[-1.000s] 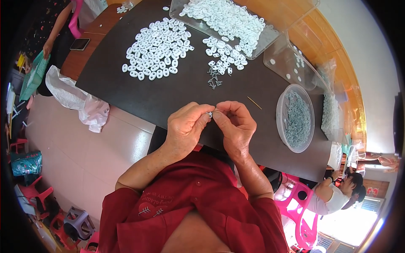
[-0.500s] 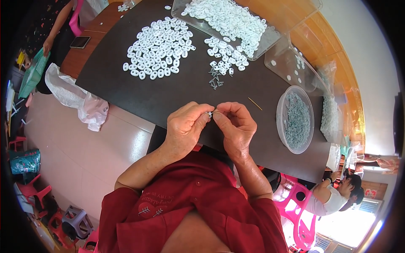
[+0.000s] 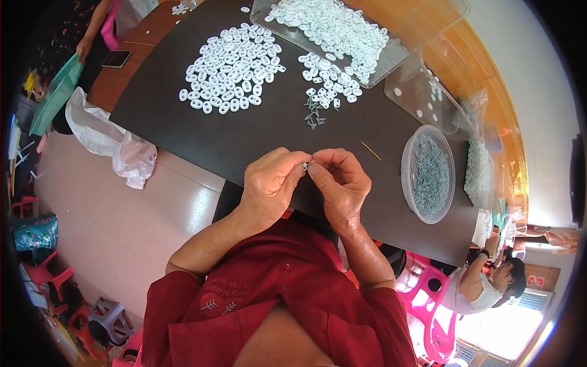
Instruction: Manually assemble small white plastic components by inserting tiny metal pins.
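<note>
Above the table's near edge, my left hand (image 3: 269, 183) and my right hand (image 3: 340, 183) meet fingertip to fingertip. Between their pinched thumbs and forefingers is a small white plastic piece (image 3: 305, 166), mostly covered by the fingers. Both hands grip it; whether a grey part is in it too, I cannot tell. Beyond them lie a small heap of grey plastic pins (image 3: 315, 117) and loose white plastic pieces (image 3: 330, 79). A broad group of white oval pieces with two holes (image 3: 229, 70) spreads over the far left of the dark table (image 3: 183, 137).
A clear tray (image 3: 391, 64) heaped with white pieces stands at the back. To the right are a round tub (image 3: 453, 177) of grey pins and a thin wooden stick (image 3: 370, 150). One person holds a green basket (image 3: 58, 98) at left; another person (image 3: 483, 278) sits at right.
My hands stay almost in place, still pinching the white piece. At left the green basket has shifted slightly right with the other person's hand; the person at right has moved a raised arm.
</note>
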Available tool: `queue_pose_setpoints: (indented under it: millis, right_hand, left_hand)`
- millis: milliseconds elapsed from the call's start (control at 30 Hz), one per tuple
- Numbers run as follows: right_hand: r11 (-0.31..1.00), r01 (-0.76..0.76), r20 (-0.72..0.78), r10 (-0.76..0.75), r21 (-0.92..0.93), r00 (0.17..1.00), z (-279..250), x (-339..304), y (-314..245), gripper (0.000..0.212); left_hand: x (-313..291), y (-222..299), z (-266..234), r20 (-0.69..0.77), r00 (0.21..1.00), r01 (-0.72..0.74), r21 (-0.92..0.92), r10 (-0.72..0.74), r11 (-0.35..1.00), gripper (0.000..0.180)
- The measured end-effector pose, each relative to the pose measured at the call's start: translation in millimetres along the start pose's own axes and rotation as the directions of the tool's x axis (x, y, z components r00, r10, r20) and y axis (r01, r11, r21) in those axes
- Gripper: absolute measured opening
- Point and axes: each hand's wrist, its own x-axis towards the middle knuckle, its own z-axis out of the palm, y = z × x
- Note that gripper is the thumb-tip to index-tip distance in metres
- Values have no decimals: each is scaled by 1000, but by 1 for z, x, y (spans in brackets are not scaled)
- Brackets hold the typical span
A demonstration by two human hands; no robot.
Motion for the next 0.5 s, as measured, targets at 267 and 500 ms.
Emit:
queue_pose_setpoints:
  millis: [267, 500]
  right_hand:
    - [999, 18, 28, -17, -43, 999, -2, 3, 3, 16]
    - [991, 58, 111, -45, -122, 993, -11, 11, -2, 13]
  left_hand:
    - [2, -7, -1, 20, 986, -169, 146, 167, 975, 14]
    - [2, -4, -2, 39, 996, 88, -115, -84, 989, 28]
